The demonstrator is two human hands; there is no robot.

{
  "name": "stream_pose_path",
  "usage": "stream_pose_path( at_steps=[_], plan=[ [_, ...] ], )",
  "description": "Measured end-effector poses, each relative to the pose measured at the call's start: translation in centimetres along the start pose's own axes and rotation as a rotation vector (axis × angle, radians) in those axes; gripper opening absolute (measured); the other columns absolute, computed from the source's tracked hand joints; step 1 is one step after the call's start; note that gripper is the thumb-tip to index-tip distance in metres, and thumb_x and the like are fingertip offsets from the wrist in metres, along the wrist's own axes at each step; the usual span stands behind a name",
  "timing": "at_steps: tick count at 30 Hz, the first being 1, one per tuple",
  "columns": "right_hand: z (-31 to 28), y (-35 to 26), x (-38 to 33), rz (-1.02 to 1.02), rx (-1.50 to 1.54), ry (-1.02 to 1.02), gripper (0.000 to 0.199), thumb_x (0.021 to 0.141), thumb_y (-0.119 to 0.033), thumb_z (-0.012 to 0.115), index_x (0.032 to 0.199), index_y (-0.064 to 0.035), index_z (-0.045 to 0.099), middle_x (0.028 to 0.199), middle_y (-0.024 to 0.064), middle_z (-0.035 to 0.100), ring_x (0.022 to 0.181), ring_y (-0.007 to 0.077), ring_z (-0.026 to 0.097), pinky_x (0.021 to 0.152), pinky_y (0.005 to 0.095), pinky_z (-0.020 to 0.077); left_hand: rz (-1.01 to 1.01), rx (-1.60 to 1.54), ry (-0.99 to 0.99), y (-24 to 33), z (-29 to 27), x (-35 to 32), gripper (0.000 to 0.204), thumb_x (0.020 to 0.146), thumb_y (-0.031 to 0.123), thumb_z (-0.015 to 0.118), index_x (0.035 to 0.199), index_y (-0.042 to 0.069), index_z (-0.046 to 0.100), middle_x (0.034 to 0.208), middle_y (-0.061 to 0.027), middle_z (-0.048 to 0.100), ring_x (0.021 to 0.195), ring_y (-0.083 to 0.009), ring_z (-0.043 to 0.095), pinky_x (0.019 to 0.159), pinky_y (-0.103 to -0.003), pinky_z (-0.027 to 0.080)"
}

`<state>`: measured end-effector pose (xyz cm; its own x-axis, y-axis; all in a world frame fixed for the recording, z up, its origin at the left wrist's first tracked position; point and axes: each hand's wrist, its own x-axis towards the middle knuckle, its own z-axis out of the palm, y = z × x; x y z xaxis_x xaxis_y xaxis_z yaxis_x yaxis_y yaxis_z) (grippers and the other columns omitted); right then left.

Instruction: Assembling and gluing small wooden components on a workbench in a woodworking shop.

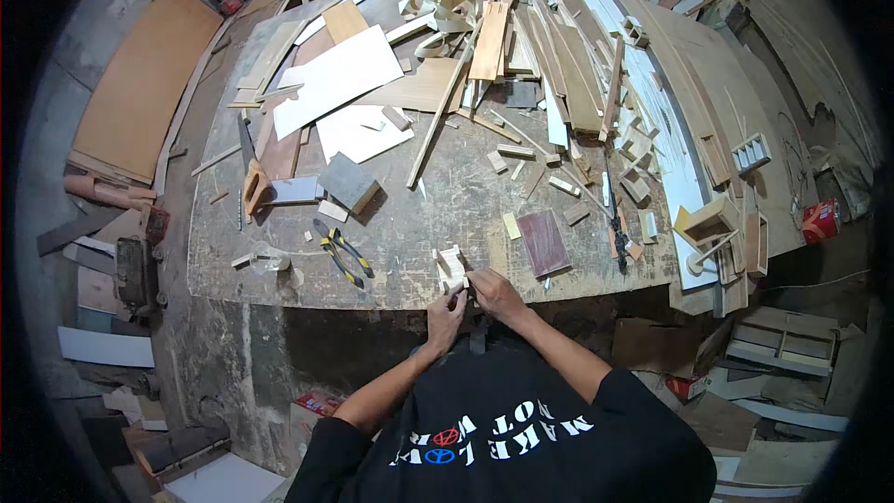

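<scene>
Fingers (460, 298) of the left hand (444, 320) clamp a small pale wooden assembly (451, 266) near the counter (400, 224) edge in my head view; the right hand (497, 296) touches its side, but I cannot tell whether those fingers grip.

Shirt (531, 373): black, loosely cut, softly creased
Left sleeve (335, 456): black, ending near the elbow
Right sleeve (643, 410): same black, similar length
Lettering (581, 424): bold white capitals in slanting rows, upside down from this view
Red emblem (447, 437): round, ringed, lined inside
Blue emblem (440, 456): matching shape, just below the red
Left hand (445, 319): bare
Right hand (496, 295): bare
</scene>
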<state>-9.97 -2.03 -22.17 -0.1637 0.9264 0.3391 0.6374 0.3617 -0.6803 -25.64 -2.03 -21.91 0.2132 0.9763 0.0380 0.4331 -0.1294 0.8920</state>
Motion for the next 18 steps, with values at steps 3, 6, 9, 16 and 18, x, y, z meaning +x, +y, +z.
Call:
stream_pose_path(
  at_steps=[3,6,9,16,18],
  plan=[
    [-0.05,0.03,0.11,-0.036,0.012,0.033,0.023,0.077,0.002,0.053,0.1,0.0044,0.055,0.083,0.0175,0.054,0.079,0.0354,0.056,0.067,0.0413,0.0462,-0.002,-0.018,-0.004,-0.01,0.02,0.02,0.025,0.087,0.016,0.062,0.105,0.0,0.064,0.057,-0.0072,0.047,0.051,-0.0123,0.043,0.049,-0.03,0.038],
    [-0.18,0.05,0.17,-0.051,0.002,0.015,0.025,0.076,0.002,0.053,0.1,0.0039,0.055,0.082,0.0175,0.054,0.078,0.0355,0.055,0.068,0.0413,0.0461,0.004,-0.016,0.001,-0.13,0.06,-0.01,0.025,0.086,0.015,0.063,0.106,0.0,0.064,0.057,-0.0073,0.048,0.051,-0.0116,0.044,0.049,-0.029,0.039],
    [-0.35,0.02,0.25,-0.054,-0.004,-0.013,0.026,0.075,0.003,0.053,0.101,0.0034,0.055,0.082,0.0173,0.054,0.079,0.0352,0.055,0.068,0.0412,0.0461,0.012,-0.019,0.0,-0.2,0.06,-0.02,0.025,0.086,0.014,0.063,0.106,0.0,0.064,0.059,-0.0097,0.054,0.052,-0.0114,0.048,0.05,-0.029,0.041],
    [-0.46,0.17,0.29,-0.054,-0.038,-0.047,0.028,0.072,0.003,0.054,0.1,0.004,0.054,0.082,0.0176,0.054,0.08,0.0346,0.055,0.07,0.0413,0.0462,-0.031,0.001,-0.036,0.11,-0.22,0.01,0.025,0.086,0.016,0.061,0.108,0.003,0.064,0.063,-0.0185,0.057,0.052,-0.0192,0.057,0.052,-0.032,0.044],
    [-0.41,0.31,0.21,-0.073,-0.029,-0.058,0.029,0.072,0.003,0.055,0.101,0.0044,0.054,0.084,0.0179,0.054,0.081,0.0347,0.055,0.07,0.0409,0.0464,-0.016,0.016,-0.027,0.29,-0.28,0.03,0.025,0.086,0.016,0.062,0.107,0.003,0.064,0.063,-0.0186,0.058,0.053,-0.0193,0.057,0.052,-0.032,0.045]
  ],
)
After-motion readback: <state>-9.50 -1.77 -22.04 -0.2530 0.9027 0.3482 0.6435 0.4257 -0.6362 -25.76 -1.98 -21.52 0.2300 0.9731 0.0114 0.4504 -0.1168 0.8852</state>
